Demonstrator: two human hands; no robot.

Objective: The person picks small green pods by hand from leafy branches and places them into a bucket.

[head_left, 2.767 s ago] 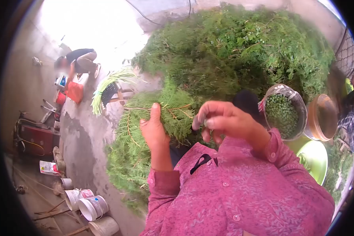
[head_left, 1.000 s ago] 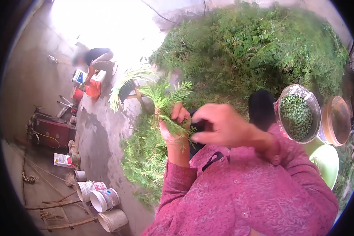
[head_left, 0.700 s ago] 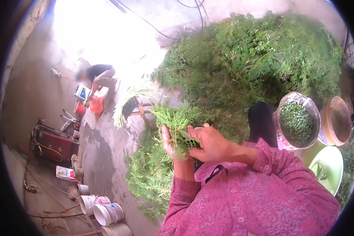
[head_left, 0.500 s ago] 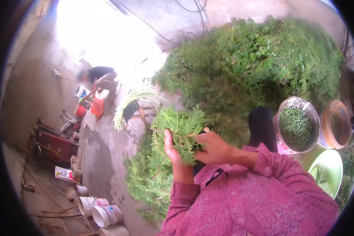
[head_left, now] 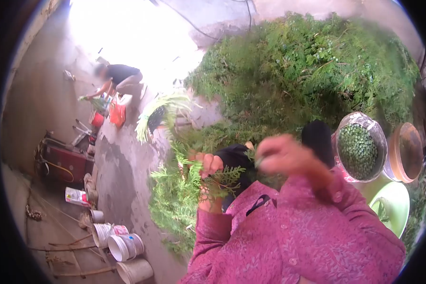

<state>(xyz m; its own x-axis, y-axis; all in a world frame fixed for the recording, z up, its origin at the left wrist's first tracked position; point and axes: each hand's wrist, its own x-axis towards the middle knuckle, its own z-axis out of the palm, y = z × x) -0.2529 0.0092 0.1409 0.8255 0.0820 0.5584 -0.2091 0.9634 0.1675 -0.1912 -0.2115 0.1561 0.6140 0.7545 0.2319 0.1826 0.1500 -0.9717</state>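
My left hand (head_left: 208,165) is closed around a green leafy sprig (head_left: 187,173), over the lower left part of the cut greenery. To its right, my right hand (head_left: 284,156) is in the air over my lap, blurred by motion, so its fingers and anything in them cannot be made out. Right of that hand stands a bucket (head_left: 337,149) with small green round fruits (head_left: 358,149) in it. A large heap of green branches (head_left: 312,71) spreads beyond my hands.
A brown-rimmed bucket (head_left: 414,151) and a light green basin (head_left: 402,203) are at the right. Another person (head_left: 123,75) bends over near a red bag (head_left: 118,113) at the upper left. Several white buckets (head_left: 119,248) lie at the lower left.
My hands have moved apart: the right one went right, off the sprig, while the left keeps its grip on greenery, now lower. The other person's arm reaches further left.
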